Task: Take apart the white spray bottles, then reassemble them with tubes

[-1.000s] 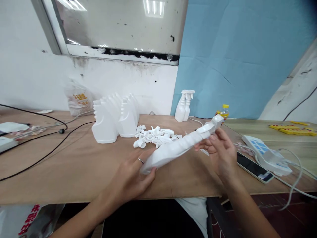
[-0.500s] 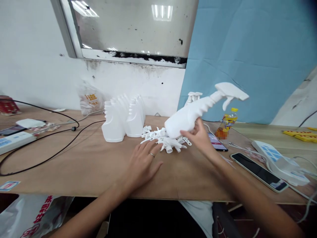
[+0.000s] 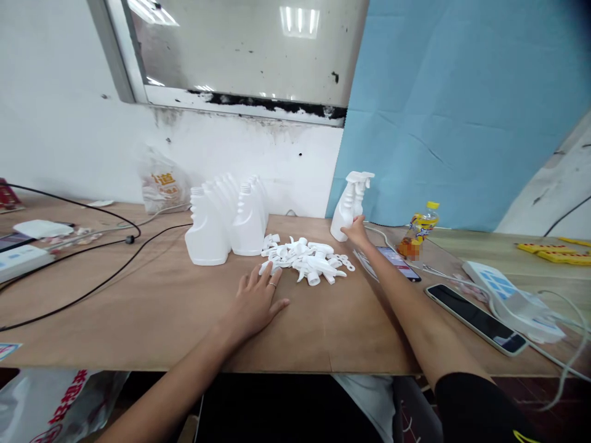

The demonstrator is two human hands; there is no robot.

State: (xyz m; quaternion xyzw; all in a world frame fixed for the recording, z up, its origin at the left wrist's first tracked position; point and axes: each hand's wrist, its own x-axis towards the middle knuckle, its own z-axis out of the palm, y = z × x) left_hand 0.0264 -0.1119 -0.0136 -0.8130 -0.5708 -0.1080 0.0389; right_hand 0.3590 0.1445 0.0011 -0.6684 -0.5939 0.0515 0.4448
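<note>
My right hand reaches to the far side of the wooden table and grips the base of a white spray bottle, which stands upright against the blue wall beside another finished one. My left hand lies flat on the table with fingers spread and a ring on one finger, holding nothing. Its fingertips touch the near edge of a pile of white trigger sprayer heads. Several capless white bottles stand in rows left of the pile.
Two phones lie right of my right arm. A small yellow-capped drink bottle stands behind them. A power strip with white cords sits at far right. Black cables cross the left side; a plastic bag leans on the wall.
My right hand carried the assembled spray bottle away from my body and stood it by the wall. My left hand let go of it and came to rest flat by the pile.
</note>
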